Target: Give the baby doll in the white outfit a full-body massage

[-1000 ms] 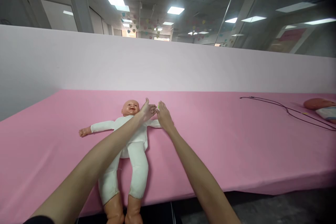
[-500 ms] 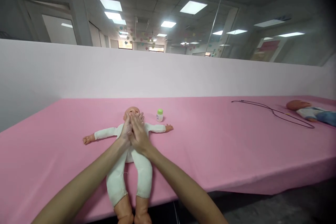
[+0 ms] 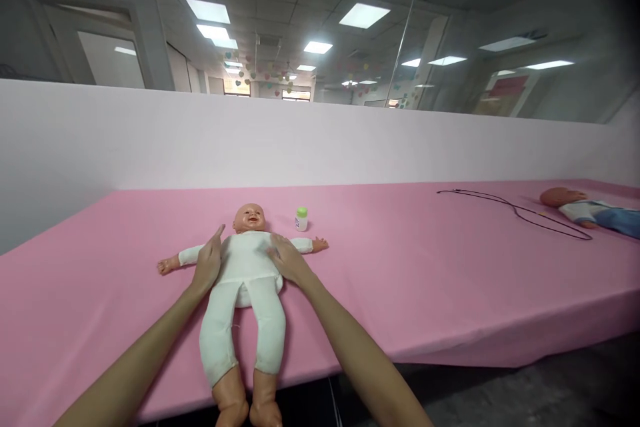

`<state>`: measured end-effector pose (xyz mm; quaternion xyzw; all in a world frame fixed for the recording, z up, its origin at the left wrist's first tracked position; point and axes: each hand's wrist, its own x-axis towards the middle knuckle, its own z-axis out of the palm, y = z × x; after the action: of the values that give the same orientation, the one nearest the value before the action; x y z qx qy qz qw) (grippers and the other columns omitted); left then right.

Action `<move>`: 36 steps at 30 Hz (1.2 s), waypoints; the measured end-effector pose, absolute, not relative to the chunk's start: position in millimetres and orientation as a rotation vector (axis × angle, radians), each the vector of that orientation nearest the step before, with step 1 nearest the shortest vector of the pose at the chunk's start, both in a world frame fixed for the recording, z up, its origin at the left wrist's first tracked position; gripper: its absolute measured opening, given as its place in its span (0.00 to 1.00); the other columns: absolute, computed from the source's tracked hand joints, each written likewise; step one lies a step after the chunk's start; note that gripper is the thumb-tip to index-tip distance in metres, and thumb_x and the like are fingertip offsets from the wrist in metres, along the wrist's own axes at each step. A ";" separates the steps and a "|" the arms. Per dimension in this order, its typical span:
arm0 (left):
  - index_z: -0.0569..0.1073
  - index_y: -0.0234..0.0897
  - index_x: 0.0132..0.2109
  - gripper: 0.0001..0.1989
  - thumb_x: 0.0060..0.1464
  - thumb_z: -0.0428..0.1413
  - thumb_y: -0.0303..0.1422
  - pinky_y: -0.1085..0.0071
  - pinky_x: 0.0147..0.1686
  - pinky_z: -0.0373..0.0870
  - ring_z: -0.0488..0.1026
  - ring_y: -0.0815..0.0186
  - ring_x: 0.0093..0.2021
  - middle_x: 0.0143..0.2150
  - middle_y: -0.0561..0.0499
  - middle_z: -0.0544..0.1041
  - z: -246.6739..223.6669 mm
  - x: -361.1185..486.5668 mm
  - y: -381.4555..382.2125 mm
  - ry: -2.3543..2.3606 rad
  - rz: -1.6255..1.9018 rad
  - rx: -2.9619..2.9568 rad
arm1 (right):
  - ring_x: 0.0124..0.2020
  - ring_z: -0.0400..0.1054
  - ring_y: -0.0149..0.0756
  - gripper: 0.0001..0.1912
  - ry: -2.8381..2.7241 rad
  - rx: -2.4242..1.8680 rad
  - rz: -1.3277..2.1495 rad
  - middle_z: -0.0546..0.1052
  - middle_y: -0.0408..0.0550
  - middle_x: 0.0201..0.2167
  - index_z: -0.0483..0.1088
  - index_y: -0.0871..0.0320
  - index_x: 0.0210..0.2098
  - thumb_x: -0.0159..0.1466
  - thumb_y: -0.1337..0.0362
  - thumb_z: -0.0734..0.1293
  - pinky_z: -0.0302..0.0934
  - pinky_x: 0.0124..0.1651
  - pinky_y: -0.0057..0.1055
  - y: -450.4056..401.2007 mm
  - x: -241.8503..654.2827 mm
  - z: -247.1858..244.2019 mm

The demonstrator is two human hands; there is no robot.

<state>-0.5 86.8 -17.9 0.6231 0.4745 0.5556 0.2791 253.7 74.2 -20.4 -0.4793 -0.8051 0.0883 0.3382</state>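
Observation:
A baby doll in white clothing lies on its back on the pink-covered table, its head toward the wall and its arms spread. My left hand rests against the left side of its torso, over the upper arm, with the fingers stretched out. On the other side, my right hand lies at the right edge of the chest, fingers spread and holding nothing. The doll's face is uncovered. A small bottle with a green cap stands upright just right of the doll's head.
The pink table cover stretches far to the right. A thin black cord lies looped there, beside a second doll in blue and white. Behind the table rise a white wall and glass panels.
My hands were pressed together over the doll's upper chest and chin. They have parted to either side of the torso, uncovering the face and chest.

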 end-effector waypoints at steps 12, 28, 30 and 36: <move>0.75 0.24 0.60 0.28 0.70 0.39 0.38 0.35 0.69 0.53 0.56 0.37 0.75 0.68 0.24 0.71 -54.8 -44.4 101.7 2.046 1.184 2.408 | 0.66 0.65 0.59 0.30 -1.901 -1.725 -0.144 0.75 0.73 0.61 0.72 0.70 0.60 0.78 0.50 0.56 0.44 0.74 0.55 87.5 279.4 -34.4; 0.72 0.34 0.67 0.30 0.71 0.40 0.44 0.46 0.71 0.56 0.67 0.47 0.70 0.69 0.37 0.73 -52.5 -42.6 106.1 1.659 0.930 2.528 | 0.66 0.67 0.51 0.27 -2.017 -1.466 0.158 0.75 0.61 0.64 0.72 0.61 0.63 0.78 0.50 0.56 0.53 0.71 0.46 82.5 259.7 -30.4; 0.75 0.35 0.64 0.28 0.70 0.41 0.43 0.45 0.69 0.55 0.69 0.44 0.68 0.66 0.34 0.75 -49.0 -48.0 104.8 1.826 0.864 2.580 | 0.61 0.70 0.53 0.25 -2.015 -1.609 0.042 0.79 0.64 0.57 0.76 0.63 0.55 0.78 0.53 0.56 0.53 0.70 0.47 83.0 267.7 -25.6; 0.79 0.39 0.57 0.32 0.63 0.49 0.58 0.49 0.61 0.61 0.77 0.42 0.55 0.53 0.35 0.83 -15.9 -78.5 96.8 2.151 0.572 2.402 | 0.65 0.64 0.55 0.25 -1.730 -1.876 -0.177 0.73 0.68 0.63 0.71 0.65 0.62 0.78 0.54 0.57 0.50 0.68 0.47 84.8 300.6 -15.5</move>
<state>-78.5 96.8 -15.9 0.7319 0.6554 0.1742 -0.0667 300.6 84.8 -15.5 -0.7024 -0.6476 -0.0663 0.2879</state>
